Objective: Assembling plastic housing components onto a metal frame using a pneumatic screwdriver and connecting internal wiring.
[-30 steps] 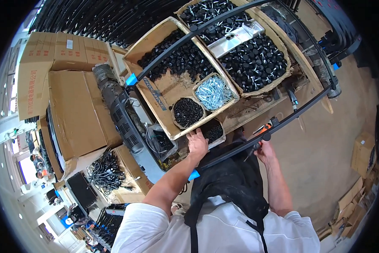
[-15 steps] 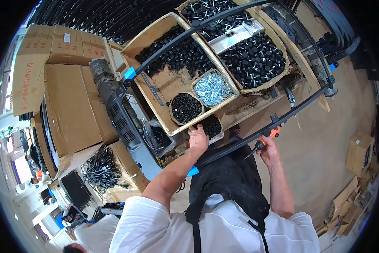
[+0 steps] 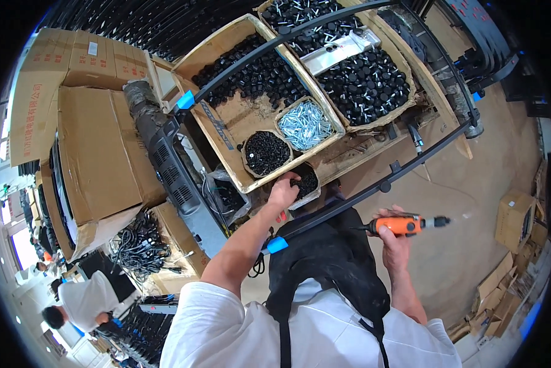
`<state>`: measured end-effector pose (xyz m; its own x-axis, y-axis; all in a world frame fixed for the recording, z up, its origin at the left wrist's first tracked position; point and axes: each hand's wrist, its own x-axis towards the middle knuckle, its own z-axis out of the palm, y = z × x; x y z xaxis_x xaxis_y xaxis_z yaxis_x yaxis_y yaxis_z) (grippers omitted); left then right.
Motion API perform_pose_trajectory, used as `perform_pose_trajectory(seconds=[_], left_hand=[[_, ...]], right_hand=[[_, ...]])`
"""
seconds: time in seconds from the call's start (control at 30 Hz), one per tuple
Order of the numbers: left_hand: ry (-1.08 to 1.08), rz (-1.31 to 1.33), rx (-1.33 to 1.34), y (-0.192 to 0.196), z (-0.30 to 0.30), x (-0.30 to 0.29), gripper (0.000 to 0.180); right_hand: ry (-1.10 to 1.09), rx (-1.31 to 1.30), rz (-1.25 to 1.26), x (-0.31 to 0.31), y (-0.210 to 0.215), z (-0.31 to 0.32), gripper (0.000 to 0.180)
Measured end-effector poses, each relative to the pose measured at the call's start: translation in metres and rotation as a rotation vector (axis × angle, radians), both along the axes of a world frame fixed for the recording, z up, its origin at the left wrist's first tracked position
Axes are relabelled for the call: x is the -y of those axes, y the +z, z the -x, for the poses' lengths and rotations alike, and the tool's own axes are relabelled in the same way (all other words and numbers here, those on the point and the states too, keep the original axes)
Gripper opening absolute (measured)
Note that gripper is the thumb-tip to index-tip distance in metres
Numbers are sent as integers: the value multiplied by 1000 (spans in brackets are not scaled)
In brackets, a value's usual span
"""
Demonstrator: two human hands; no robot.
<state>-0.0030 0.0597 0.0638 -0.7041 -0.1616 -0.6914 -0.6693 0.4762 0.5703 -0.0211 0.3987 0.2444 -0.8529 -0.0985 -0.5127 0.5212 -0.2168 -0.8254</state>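
My left hand [image 3: 284, 192] reaches into a small container of black screws [image 3: 307, 181] below the front of the wooden crate. Its fingers are curled together over the screws, and what lies between the fingertips is hidden. My right hand [image 3: 396, 246] is wrapped around an orange power screwdriver [image 3: 405, 225], held to the right over the floor. The driver's dark bit points left. A black metal tube frame [image 3: 349, 211], with blue tape at its corners, lies between my body and the containers.
The wooden crate [image 3: 231, 161] holds black caps, a tub of small black screws [image 3: 267, 153] and a box of silver screws [image 3: 305, 126]. Black knobs with studs [image 3: 367, 86] fill a box beside it. Cardboard boxes [image 3: 97, 153] and bundled black cables [image 3: 139, 245] stand left. A person [image 3: 85, 300] works lower left.
My left hand has shifted from the container's left edge onto the screws. My right hand has turned the driver from slanting to nearly level.
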Motion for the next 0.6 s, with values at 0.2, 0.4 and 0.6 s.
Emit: perform_pose_trajectory(seconds=[0.2,0.4,0.6], left_hand=[[548,-495,201,-23,-7,13,32],[523,-560,210,-4,-1,8,23],[634,-826,235,-8,2,17,23]], right_hand=[[279,-867,-228,13,97,33,68],[298,-783,-275,22,119,40,59],[318,-783,-181,30,122,40,58]])
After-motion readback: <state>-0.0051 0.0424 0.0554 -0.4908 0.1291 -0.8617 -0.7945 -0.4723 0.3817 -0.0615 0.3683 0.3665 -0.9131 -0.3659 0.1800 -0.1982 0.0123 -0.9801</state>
